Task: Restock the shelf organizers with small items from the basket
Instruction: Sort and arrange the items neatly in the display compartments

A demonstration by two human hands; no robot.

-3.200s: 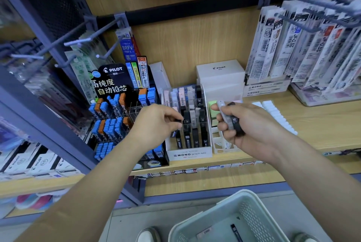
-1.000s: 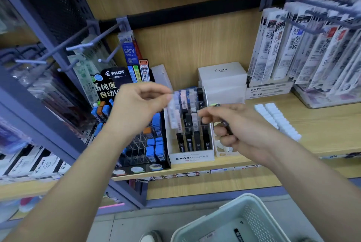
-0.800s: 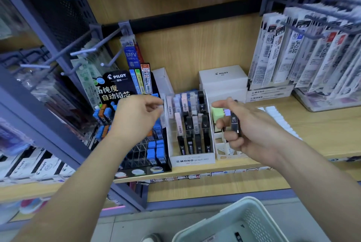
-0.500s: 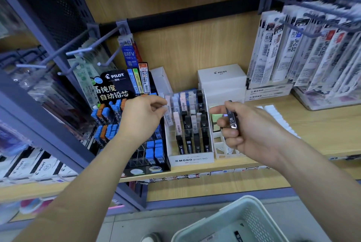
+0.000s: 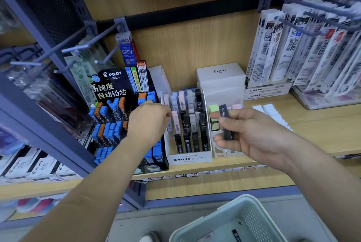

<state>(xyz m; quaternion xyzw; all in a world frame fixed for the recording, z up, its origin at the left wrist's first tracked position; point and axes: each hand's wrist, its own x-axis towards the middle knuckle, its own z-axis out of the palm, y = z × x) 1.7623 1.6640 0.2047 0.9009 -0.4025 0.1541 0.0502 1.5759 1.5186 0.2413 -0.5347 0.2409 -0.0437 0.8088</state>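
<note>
Shelf (image 5: pixel 316 130) first: its wooden board runs across the view, so you can reach in with both arms. The basket (image 5: pixel 254 220) waits at 6 o'clock below it, and at least one dark item shows inside, handy for your next pick. The MONO organizer (image 5: pixel 190 158) stands dead centre, its stepped clear slots open on top so cases drop in from above. The Pilot display (image 5: pixel 112 89) stands just beside it at 9 o'clock. Your left grip (image 5: pixel 148 122) is narrow, pinching the top of a pale case (image 5: pixel 169 125) in the organizer's leftmost column, probably to seat it. Your right grip (image 5: pixel 248 130), at 3 o'clock of the organizer, holds a black lead case (image 5: pixel 225 122) upright between thumb and fingers. I judge it is staged there as the next to slot.
</note>
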